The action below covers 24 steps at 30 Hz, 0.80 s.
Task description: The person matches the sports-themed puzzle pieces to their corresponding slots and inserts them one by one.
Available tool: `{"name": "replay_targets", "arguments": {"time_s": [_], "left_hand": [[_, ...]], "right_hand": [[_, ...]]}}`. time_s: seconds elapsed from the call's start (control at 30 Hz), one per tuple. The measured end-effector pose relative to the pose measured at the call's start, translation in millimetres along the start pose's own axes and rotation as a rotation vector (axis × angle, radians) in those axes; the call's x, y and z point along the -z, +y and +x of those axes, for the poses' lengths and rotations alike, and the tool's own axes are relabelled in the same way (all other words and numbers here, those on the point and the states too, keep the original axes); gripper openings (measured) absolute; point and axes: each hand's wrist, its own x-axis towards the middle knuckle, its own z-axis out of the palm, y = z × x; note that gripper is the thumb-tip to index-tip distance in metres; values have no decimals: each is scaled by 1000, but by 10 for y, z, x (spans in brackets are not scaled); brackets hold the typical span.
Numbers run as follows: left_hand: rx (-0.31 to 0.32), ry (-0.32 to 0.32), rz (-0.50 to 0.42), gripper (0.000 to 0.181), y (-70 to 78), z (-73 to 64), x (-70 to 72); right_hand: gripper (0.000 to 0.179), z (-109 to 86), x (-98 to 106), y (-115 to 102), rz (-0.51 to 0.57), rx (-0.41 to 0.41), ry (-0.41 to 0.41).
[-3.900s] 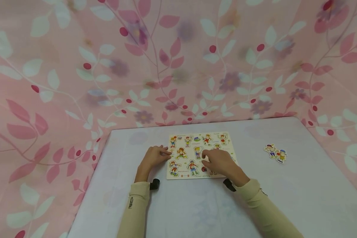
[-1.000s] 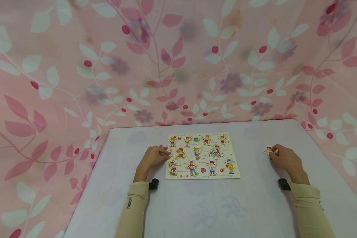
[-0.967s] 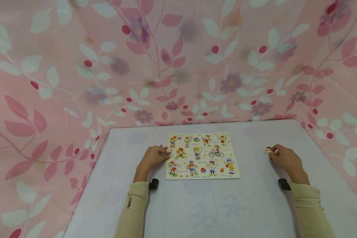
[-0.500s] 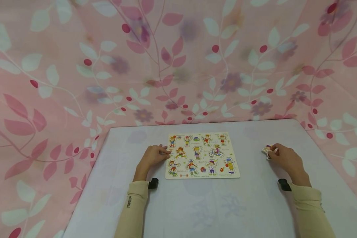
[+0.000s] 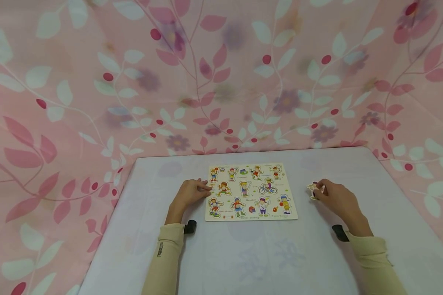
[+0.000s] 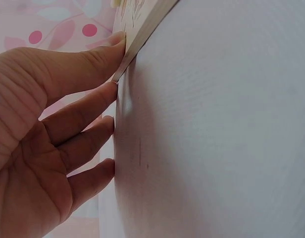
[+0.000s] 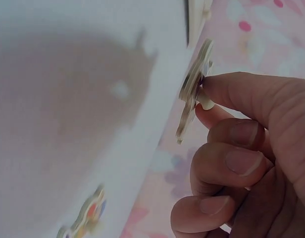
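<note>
A cream wooden peg-puzzle board [image 5: 235,190] with printed sports figures lies on the table. My left hand [image 5: 190,192] rests at its left side. In the left wrist view the thumb lies on the board's edge [image 6: 147,27], the index fingertip touches its side, and the other fingers reach to the cloth, fairly straight. Right of the board, my right hand [image 5: 337,203] pinches a figure-shaped puzzle piece [image 5: 313,190] by its small knob [image 7: 206,101], between thumb and index finger. It is held above the cloth, seen edge-on in the right wrist view, with the remaining fingers curled.
Another puzzle piece [image 7: 88,213] lies on the table in the right wrist view; the head view does not show it, with my right hand over that area. White cloth [image 5: 243,254] covers the table, and a pink floral curtain [image 5: 221,82] hangs behind.
My right hand went from the board to the pieces at the right, took hold of one, and has since brought it left toward the board. The left hand has stayed at the board's edge.
</note>
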Motion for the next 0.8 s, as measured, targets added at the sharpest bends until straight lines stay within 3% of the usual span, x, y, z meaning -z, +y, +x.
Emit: {"name": "replay_targets", "arguments": {"time_s": [0.27, 0.5, 0.8], "left_hand": [[8, 1, -2, 18, -7, -5, -6], [1, 9, -5, 18, -13, -3, -12], [9, 7, -7, 18, -38, 4, -21]], "right_hand": [[18, -12, -181, -391, -9, 73, -25], [22, -5, -338, -682, -22, 99, -81], [17, -4, -504, -934, -17, 223, -46]]}}
